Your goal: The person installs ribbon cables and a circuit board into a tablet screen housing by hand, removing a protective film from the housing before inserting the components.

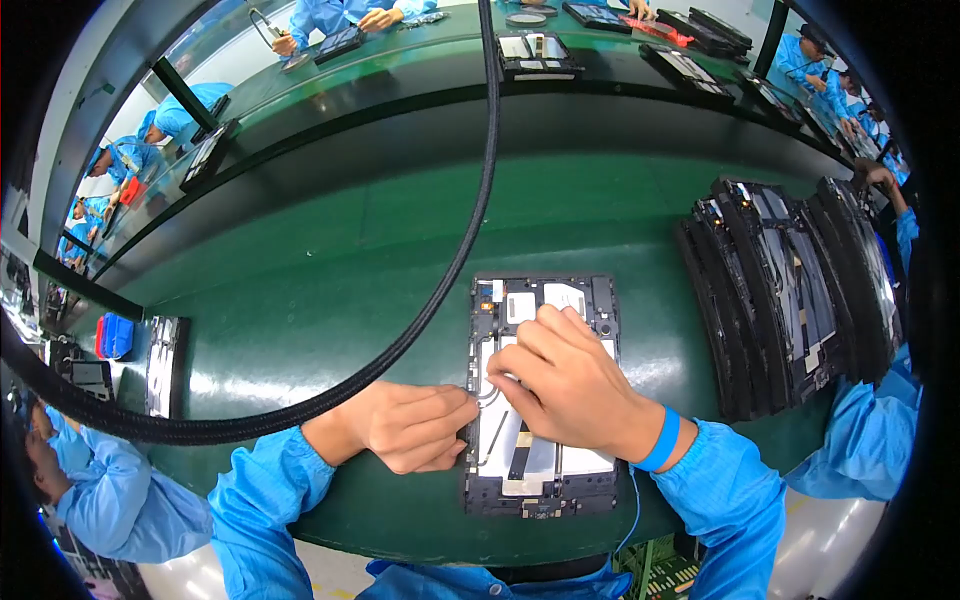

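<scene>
Head view: opened tablet-like device (582, 459) lies flat on the green worktop (300, 300) before me. My left hand (408, 425) is at its left edge, my right hand (568, 378) over its middle; fingers bunched near a thin cable (488, 397), grip on it cannot be told. Similar devices (790, 300) stand right.

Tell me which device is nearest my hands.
The device directly beneath your right hand, lying flat, with your left hand at its left edge. The stack on the right and the others sit farther away.
</scene>
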`<state>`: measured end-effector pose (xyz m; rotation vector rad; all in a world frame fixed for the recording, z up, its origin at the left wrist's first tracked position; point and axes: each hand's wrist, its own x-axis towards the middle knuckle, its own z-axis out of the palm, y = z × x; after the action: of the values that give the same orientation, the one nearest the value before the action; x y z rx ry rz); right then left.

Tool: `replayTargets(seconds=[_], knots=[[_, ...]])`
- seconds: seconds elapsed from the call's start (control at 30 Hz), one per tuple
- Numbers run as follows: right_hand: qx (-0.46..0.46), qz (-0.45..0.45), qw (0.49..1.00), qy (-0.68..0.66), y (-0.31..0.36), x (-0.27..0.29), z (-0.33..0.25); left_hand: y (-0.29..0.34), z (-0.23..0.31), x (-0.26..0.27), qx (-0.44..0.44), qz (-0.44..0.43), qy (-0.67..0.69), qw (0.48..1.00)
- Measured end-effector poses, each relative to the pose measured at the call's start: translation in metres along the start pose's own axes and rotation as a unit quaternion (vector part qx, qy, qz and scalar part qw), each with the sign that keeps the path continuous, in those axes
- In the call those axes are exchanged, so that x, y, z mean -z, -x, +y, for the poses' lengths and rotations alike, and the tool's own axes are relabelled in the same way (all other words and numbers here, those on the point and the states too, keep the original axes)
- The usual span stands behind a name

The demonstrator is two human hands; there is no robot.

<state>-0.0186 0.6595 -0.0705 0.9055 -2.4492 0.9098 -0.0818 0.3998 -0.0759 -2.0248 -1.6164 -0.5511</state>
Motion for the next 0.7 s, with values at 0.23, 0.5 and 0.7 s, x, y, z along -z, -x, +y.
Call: replayTargets(seconds=[0.23, 0.5, 0.7], knots=[[-0.051, 0.038, 0.996, -0.06, -0.011, -0.008, 0.011, -0.006, -0.004, -0.002, -0.006, 0.006, 0.029, 1.0], [-0.111, -0.002, 0.986, -0.125, -0.015, -0.006, 0.016, -0.005, -0.008, -0.005, -0.019, 0.017, -0.038, 0.999], [-0.131, 0.033, 0.975, -0.173, -0.014, -0.006, 0.019, -0.009, -0.02, -0.01, -0.011, 0.015, -0.038, 0.999]])
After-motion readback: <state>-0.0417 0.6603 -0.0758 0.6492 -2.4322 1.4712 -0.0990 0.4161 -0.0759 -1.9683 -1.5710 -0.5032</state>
